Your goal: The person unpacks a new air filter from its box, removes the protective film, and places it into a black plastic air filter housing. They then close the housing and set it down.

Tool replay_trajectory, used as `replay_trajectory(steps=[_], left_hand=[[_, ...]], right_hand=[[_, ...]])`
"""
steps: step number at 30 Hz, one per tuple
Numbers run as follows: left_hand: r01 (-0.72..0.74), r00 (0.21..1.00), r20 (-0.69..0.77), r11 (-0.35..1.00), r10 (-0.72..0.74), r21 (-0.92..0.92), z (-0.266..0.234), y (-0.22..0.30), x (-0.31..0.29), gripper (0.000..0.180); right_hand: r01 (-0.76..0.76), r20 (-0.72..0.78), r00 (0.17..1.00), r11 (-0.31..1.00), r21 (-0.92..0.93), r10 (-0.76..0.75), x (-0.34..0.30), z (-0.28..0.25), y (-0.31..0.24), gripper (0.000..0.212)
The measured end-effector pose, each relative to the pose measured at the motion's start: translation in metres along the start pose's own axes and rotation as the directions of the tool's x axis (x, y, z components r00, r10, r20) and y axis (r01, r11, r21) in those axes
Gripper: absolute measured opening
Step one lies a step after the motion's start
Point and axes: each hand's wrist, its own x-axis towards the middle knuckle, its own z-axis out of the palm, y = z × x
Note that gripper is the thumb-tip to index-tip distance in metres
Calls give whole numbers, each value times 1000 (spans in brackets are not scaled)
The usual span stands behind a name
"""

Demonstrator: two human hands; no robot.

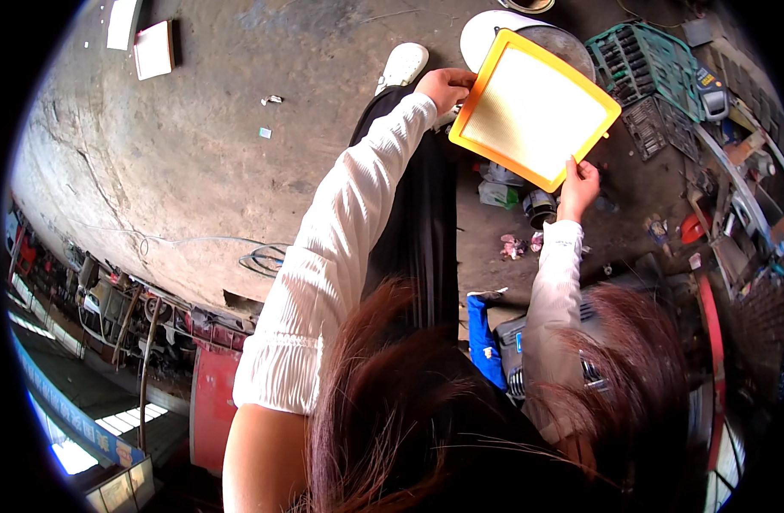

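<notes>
A square air filter (529, 111) with an orange-yellow frame and a pale pleated middle is held up in front of me, tilted. My left hand (446, 89) grips its left edge, thumb and fingers closed on the frame. At the lower right edge my right hand (578, 190) pinches the frame near its corner. Behind the filter stands a round white bucket (482, 36), partly covered by it. Both arms are stretched forward in white sleeves.
A green tool case (644, 64) lies unfolded at the far right. Below the filter are a dark can (540, 207) and crumpled plastic bags (497, 193). An opened white box (154, 50) sits far left. A coiled cable (264, 259) rests on the floor.
</notes>
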Motion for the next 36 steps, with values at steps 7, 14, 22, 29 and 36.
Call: replay_trajectory(steps=[7, 14, 22, 29, 36], left_hand=[[-61, 998, -30, 998, 62, 22, -5, -12, 2, 36], [-287, 898, -245, 908, 365, 304, 11, -41, 20, 34], [-298, 763, -198, 606, 616, 737, 36, -20, -3, 56], [-503, 500, 210, 85, 840, 860, 118, 35, -4, 61], [-510, 341, 277, -71, 899, 857, 181, 41, 49, 72]], right_hand=[[5, -8, 1000, 998, 55, -5, -2, 7, 6, 24], [128, -99, 987, 992, 9, -126, 7, 16, 43, 28], [67, -246, 968, 996, 56, -52, -16, 24, 6, 31], [154, -352, 933, 966, 208, -73, -19, 41, 15, 33], [60, -228, 959, 667, 743, 168, -32, 15, 24, 27]])
